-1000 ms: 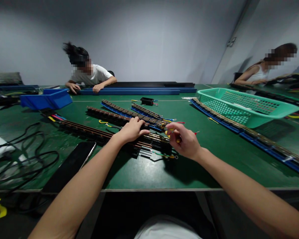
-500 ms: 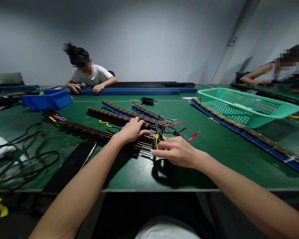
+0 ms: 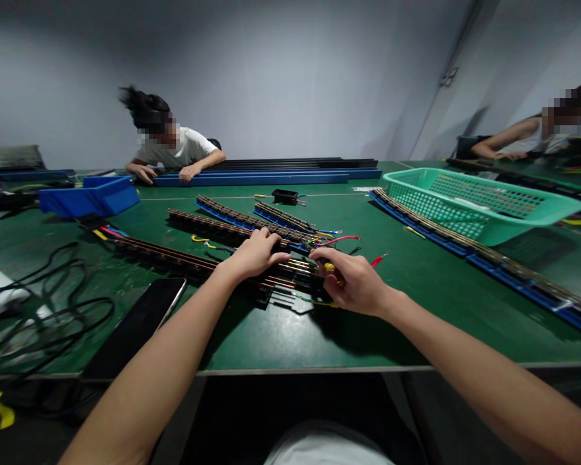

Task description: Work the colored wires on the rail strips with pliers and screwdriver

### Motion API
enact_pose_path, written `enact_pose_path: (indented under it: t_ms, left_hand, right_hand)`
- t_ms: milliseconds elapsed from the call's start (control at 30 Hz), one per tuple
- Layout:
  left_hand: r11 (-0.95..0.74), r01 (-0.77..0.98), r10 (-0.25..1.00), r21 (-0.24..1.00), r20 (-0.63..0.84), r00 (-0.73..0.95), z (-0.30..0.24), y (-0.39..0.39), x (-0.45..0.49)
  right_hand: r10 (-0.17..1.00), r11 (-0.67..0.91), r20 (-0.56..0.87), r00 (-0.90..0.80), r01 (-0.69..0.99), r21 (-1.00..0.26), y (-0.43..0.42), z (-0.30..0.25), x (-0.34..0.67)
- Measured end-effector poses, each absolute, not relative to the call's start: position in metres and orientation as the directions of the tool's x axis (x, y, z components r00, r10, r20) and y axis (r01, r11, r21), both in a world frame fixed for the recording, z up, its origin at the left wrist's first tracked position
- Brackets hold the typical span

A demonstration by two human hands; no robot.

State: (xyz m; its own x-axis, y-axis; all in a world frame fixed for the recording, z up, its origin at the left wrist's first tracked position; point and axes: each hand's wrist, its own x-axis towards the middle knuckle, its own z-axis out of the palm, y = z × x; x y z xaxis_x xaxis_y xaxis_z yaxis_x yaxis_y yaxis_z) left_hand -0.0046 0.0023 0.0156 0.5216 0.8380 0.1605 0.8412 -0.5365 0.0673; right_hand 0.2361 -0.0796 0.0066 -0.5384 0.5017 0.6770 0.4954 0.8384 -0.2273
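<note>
My left hand (image 3: pixel 257 253) lies over a black rail strip with copper bars (image 3: pixel 174 253), its fingers curled over the strip and the thumb pointing right. At the strip's right end, my right hand (image 3: pixel 356 281) is closed around yellow-handled pliers (image 3: pixel 330 266); their jaws are mostly hidden. A green-yellow wire (image 3: pixel 314 301) runs from the strip's end below this hand. Just beyond the hands lie another dark strip with copper bars (image 3: pixel 208 226) and a curved blue-based strip (image 3: pixel 232 212). A red wire (image 3: pixel 341 240) sticks out to the right behind my right hand.
A phone (image 3: pixel 135 326) and tangled black cables (image 3: pixel 72 310) are at left, with a blue bin (image 3: pixel 90 196) behind. A green basket (image 3: pixel 484 206) stands right, beside a long blue-based strip (image 3: pixel 484 258). One person (image 3: pixel 179 148) sits opposite, another (image 3: pixel 518 139) at far right.
My right hand has moved slightly right and turned, taking the pliers with it, so they show less. The green-yellow wire has come into view. My left hand stays on the strip.
</note>
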Motion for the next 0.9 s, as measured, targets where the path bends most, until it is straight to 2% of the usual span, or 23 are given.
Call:
enact_pose_path:
  t_ms: [267, 500, 900]
  left_hand:
    - [-0.541, 0.838, 0.836, 0.070, 0.155, 0.526, 0.016, 0.003, -0.005]
    - [-0.548, 0.833, 0.831, 0.074, 0.158, 0.533, 0.014, 0.004, -0.006]
    - [-0.548, 0.833, 0.832, 0.077, 0.144, 0.535, 0.017, 0.002, -0.006]
  right_hand:
    - [0.655, 0.727, 0.699, -0.288, 0.494, -0.477, -0.081, 0.013, 0.239]
    - [0.610, 0.751, 0.771, -0.183, 0.443, -0.489, -0.083, 0.010, 0.245]
    - [0.631, 0.715, 0.769, -0.102, 0.460, -0.526, -0.083, 0.016, 0.250]
